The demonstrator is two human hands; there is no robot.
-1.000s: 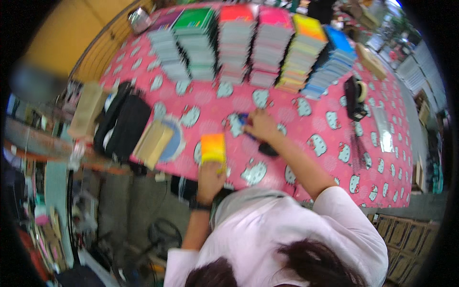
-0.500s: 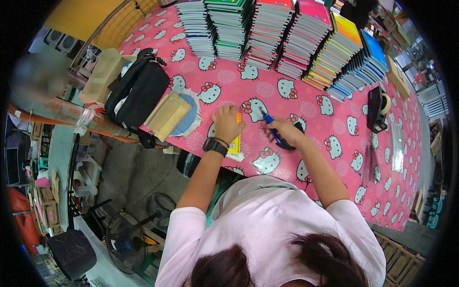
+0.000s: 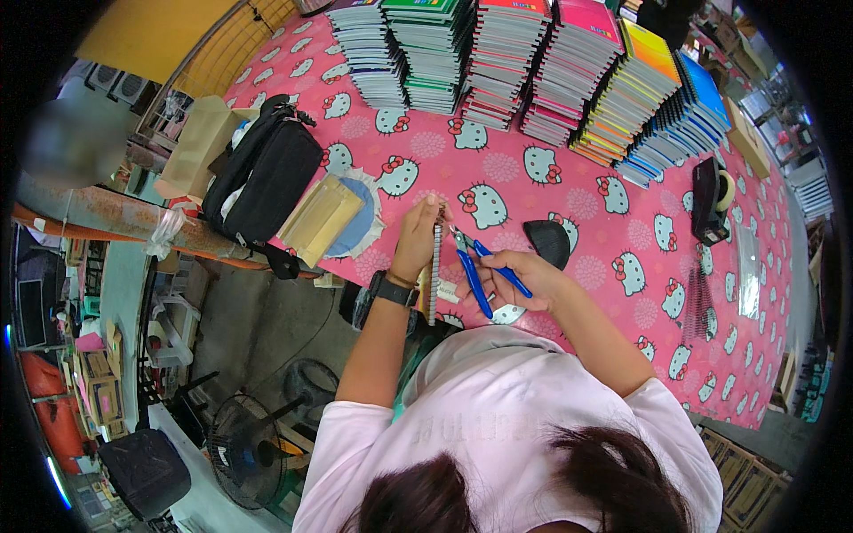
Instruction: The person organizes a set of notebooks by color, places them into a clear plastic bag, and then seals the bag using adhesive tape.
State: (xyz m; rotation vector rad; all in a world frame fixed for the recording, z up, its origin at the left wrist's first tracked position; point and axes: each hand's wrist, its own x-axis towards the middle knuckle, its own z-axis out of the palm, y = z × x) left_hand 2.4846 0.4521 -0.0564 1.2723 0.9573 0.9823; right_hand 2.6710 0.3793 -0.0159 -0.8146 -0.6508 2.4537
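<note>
My left hand (image 3: 415, 242) is closed round a small spiral notebook (image 3: 434, 280), tilted up so that its coil edge faces me. In my right hand (image 3: 531, 277) is a pair of blue-handled wire cutters (image 3: 474, 282). The handles are spread apart, and the jaws are close to the far end of the notebook's coil. Whether they touch the wire cannot be made out. On the table just beyond my right hand lies a black half-round object (image 3: 547, 242), its kind unclear.
Several tall stacks of spiral notebooks (image 3: 493, 67) line the far side of the pink patterned table (image 3: 586, 298). A black bag (image 3: 267, 182) and a tan packet (image 3: 322, 218) lie left. To the right are a black tape dispenser (image 3: 707, 202) and loose black coils (image 3: 696, 302).
The notebook has gone from lying flat to being tilted up in my left hand. My right hand has moved nearer me, and the cutters' handles now spread. The black half-round object is now uncovered.
</note>
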